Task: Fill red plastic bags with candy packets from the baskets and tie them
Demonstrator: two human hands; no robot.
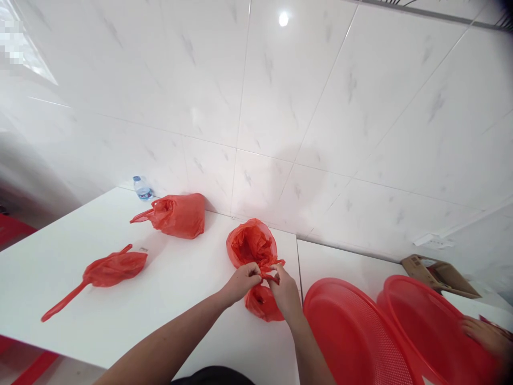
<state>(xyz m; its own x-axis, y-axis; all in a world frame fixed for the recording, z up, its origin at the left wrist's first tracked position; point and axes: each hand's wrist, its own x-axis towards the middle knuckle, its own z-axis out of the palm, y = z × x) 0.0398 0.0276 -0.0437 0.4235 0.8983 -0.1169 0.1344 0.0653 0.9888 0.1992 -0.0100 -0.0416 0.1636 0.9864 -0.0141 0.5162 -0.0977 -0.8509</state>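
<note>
A red plastic bag [252, 239] stands on the white table with its mouth gaping upward and crumpled folds inside. At its near side my left hand [245, 280] pinches the thin plastic. My right hand [281, 286] is closed on a twisted strip of the same red plastic, close beside the left. Below both hands a second bunch of red plastic [263, 303] lies on the table; whether it belongs to the same bag I cannot tell. The fingertips partly hide the gripped strip.
Left of my hands are a filled red bag [182, 215], a flatter red bag [116, 269] and a water bottle [142, 188] by the wall. To the right sit two red plastic baskets [344, 321], a cardboard box [438, 274] and another person's hand [483, 331].
</note>
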